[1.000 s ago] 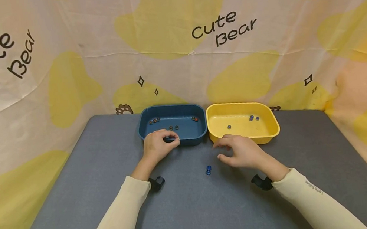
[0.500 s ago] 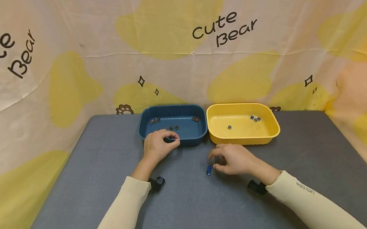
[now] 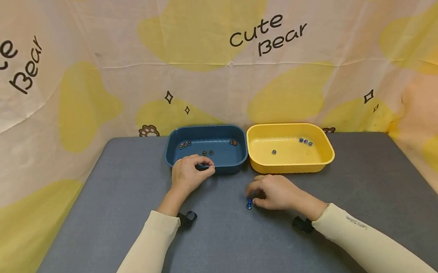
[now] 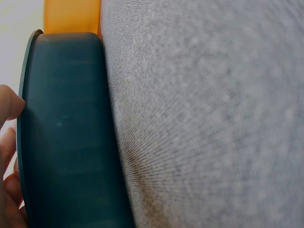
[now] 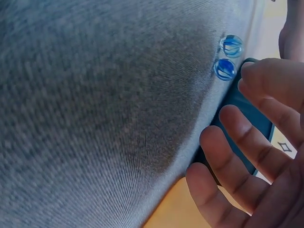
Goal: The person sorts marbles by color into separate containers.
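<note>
In the head view my left hand (image 3: 191, 173) is at the front rim of the dark blue bin (image 3: 235, 169). Its thumb and fingers pinch that rim; the left wrist view has the thumb (image 4: 10, 102) against the edge. My right hand (image 3: 276, 191) hovers low over the table, in front of the yellow bin (image 3: 286, 169). Its fingers are loosely bent and spread, with nothing between them. Just beyond its fingertips lie two blue swirled glass marbles, one (image 5: 231, 46) beside the other (image 5: 224, 69) on the grey cloth.
Several brownish-red marbles (image 3: 185, 144) lie inside the blue bin. A few blue marbles (image 3: 305, 141) sit in the yellow bin, which stands right beside the blue one. Behind both hangs a patterned curtain (image 3: 214, 88). Grey cloth (image 3: 231, 251) covers the table.
My right hand has moved from the yellow bin's front rim down and left to the two marbles. Marbles in the yellow bin have rolled slightly apart. The left hand stays put.
</note>
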The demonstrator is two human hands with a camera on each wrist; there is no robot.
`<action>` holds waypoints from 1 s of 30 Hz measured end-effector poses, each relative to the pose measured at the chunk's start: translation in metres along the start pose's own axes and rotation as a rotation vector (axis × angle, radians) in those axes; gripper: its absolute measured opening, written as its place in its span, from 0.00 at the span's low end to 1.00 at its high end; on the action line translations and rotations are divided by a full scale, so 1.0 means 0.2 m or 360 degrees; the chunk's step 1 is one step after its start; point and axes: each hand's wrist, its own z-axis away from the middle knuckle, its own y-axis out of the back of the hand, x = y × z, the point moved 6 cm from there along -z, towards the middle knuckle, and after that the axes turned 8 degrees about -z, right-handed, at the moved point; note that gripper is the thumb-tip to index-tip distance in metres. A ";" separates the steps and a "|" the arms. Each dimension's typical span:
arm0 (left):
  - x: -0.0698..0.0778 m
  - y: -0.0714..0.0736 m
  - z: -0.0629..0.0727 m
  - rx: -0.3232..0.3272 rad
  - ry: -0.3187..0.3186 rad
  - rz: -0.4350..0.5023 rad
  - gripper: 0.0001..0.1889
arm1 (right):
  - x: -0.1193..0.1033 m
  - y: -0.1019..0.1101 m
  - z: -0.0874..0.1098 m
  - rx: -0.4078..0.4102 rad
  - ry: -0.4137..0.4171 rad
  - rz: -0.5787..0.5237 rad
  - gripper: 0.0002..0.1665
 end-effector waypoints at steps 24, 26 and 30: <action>0.00 0.00 0.00 0.0012 -0.0010 -0.0008 0.02 | 0.00 -0.04 -0.03 -0.0056 0.0007 0.0003 0.07; 0.00 0.00 0.00 0.0012 -0.0010 -0.0005 0.02 | 0.00 -0.05 -0.04 -0.0062 0.0006 0.0006 0.07; 0.00 -0.01 0.00 0.0010 -0.0009 0.0002 0.02 | 0.00 -0.05 -0.04 -0.0066 0.0006 0.0014 0.06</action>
